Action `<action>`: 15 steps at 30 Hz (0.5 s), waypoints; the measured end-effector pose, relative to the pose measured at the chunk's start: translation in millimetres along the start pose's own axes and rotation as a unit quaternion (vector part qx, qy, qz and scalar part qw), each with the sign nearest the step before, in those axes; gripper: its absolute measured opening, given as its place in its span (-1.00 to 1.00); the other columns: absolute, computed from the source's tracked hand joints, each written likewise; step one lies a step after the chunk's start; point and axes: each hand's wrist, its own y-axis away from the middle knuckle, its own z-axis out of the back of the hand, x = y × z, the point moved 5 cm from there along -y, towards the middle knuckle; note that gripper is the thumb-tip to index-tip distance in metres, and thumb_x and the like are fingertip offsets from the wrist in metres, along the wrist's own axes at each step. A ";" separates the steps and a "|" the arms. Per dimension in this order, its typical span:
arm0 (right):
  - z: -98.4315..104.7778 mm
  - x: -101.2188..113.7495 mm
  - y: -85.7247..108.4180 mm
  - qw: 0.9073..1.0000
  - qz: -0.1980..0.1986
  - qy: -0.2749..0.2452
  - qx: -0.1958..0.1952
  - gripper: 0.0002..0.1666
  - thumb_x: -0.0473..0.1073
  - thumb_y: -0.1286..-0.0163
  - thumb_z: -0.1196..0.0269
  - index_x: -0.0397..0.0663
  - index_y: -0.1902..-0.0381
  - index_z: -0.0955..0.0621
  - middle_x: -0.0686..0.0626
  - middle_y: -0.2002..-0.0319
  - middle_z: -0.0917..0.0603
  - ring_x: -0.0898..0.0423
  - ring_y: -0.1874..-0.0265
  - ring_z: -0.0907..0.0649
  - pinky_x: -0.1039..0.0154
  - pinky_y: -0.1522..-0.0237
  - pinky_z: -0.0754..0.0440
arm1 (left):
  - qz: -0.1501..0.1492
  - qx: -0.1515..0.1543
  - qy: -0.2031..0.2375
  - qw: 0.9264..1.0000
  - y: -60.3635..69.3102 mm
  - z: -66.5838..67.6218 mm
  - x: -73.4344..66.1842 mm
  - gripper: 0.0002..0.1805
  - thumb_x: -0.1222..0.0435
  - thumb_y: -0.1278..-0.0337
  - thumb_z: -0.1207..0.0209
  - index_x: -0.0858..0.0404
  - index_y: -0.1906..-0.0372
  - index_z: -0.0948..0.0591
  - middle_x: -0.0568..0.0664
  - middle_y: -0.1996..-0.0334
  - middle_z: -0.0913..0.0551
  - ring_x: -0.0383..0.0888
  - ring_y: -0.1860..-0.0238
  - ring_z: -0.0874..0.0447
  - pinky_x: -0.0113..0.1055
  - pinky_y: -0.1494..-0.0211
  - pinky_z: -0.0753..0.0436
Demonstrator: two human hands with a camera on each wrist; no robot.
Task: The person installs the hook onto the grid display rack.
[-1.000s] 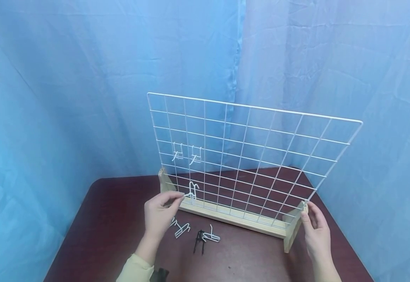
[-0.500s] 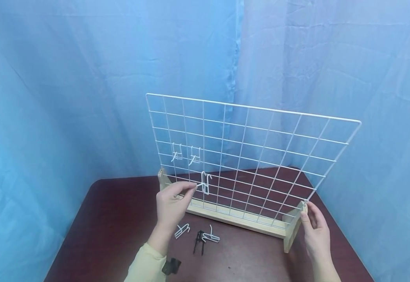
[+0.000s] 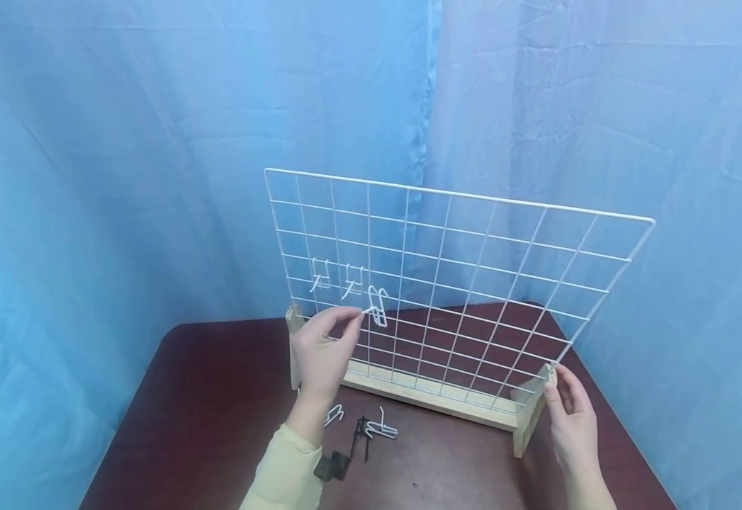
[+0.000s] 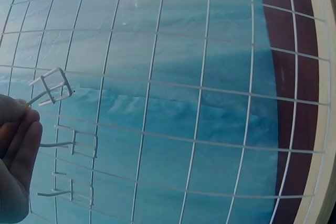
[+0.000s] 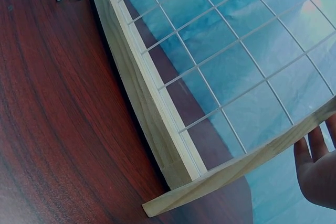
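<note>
My left hand pinches the prong of a white wire hook between thumb and fingertips, holding it at the front of the white wire grid panel. In the left wrist view this hook appears tilted close to the grid; whether it touches the wires I cannot tell. Two similar hooks hang side by side on one grid wire, just left of the held one. At the right end, my right hand grips the top of the wooden side support, thumb in front.
The panel stands in a wooden base bar on a dark red table. Before it lie white hooks and a black hook. A dark piece shows beside my left sleeve. Blue curtains surround the table.
My left hand has moved up and to the right with the pinched hook, bringing it level with the right of the two hung hooks. My right hand stays on the support.
</note>
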 end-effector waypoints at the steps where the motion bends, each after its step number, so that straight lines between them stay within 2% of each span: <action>1: 0.2 0.1 0.0 1.000 0.000 0.001 -0.001 -0.43 -0.21 -0.53 -0.10 -0.14 -0.44 -0.32 0.09 -0.26 -0.44 0.11 -0.42 -0.31 0.44 -0.29 -0.33 | 0.006 -0.005 -0.001 1.000 -1.1 -1.2 -0.4 -0.88 0.46 0.00 -0.40 0.24 0.33 -0.78 -0.05 0.35 -0.78 -0.20 0.34 -0.74 -0.38 0.23 -0.69; 6: 0.6 0.4 0.1 1.000 0.003 0.002 -0.002 -0.43 -0.21 -0.54 -0.09 -0.14 -0.44 -0.32 0.10 -0.26 -0.43 0.10 -0.42 -0.30 0.44 -0.29 -0.33 | 0.034 -0.022 0.012 0.999 -6.9 -8.1 -1.1 -0.90 0.45 0.00 -0.39 0.24 0.33 -0.78 -0.04 0.36 -0.78 -0.21 0.40 -0.72 -0.41 0.36 -0.67; 15: 0.6 -0.7 -1.5 1.000 0.001 0.012 -0.003 -0.43 -0.20 -0.54 -0.09 -0.13 -0.45 -0.32 0.11 -0.25 -0.43 0.10 -0.42 -0.31 0.44 -0.29 -0.34 | 0.089 -0.043 0.053 0.994 -16.4 -17.4 -2.5 -0.92 0.47 -0.03 -0.38 0.28 0.34 -0.77 0.02 0.38 -0.78 -0.12 0.44 -0.73 -0.41 0.33 -0.69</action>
